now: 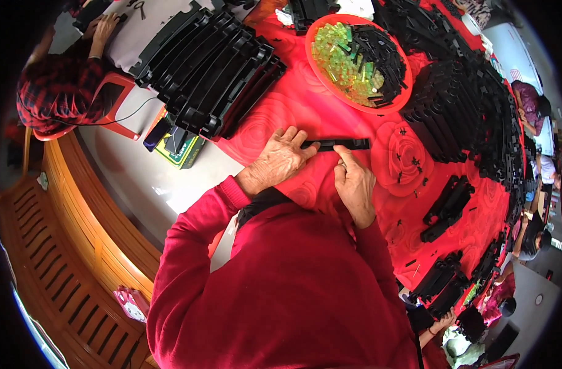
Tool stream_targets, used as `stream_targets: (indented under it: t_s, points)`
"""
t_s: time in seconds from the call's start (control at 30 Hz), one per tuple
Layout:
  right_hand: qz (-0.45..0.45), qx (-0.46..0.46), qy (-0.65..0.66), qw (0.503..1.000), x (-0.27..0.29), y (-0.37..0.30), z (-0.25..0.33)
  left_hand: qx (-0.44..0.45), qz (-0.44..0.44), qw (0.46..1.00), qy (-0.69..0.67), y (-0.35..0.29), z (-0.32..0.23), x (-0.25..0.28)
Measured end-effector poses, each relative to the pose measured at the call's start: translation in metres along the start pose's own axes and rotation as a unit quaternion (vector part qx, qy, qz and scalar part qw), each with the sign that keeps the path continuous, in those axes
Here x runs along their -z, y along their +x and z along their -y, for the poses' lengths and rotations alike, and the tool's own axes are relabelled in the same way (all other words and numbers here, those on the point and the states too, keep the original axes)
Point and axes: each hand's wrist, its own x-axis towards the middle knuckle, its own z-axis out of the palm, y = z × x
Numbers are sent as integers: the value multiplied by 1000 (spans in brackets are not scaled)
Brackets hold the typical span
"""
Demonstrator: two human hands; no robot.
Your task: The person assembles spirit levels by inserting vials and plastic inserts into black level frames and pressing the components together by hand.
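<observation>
A long, narrow black plastic part (351, 144) lies crosswise on the red rose-patterned cloth in front of me. My left hand (281, 158) holds its left end, the thumb side against the part and the other fingers bent beyond it. From the right, my right hand (356, 184) touches the middle of the part with its stretched index fingertip. The other right fingers curl in, and whatever may be inside them is hidden. Above the hands, a red bowl (313, 69) holds yellow-green translucent pieces (342, 55) on its left and thin black pieces (379, 58) on its right.
Large stacks of black plastic frames (210, 74) stand at the upper left and black parts (444, 111) at the right. Small black bits (410, 161) and black assemblies (447, 208) lie on the cloth. A wooden bench (78, 258) is left; other people (59, 89) sit around.
</observation>
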Motion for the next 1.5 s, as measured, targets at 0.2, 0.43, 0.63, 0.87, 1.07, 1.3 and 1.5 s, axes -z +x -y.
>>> stream_targets:
  t_s: [0.2, 0.43, 0.63, 0.87, 1.07, 1.3, 1.5]
  points:
    - [83, -25, -91, 992, 1, 4, 4, -13, -14, 1000, -25, 4, 2, -1]
    - [127, -12, -98, 987, 0, 1, 4, -25, 13, 997, -72, 7, 7, 3]
    - [126, 21, -117, 985, 6, 6, -6, -33, 43, 996, -67, 14, 6, 6]
    - [91, 32, -78, 992, 4, 7, -11, -36, 39, 997, -62, 14, 9, 1]
    - [-188, -83, 460, 864, 23, 16, -13, 13, 46, 998, -33, 10, 3, -1]
    - [-200, -61, 750, 628, 21, 50, -16, 61, 6, 998, -10, 10, -14, -4]
    - [-197, -40, 757, 622, -10, 61, -20, 87, -19, 995, -34, 11, -17, -7]
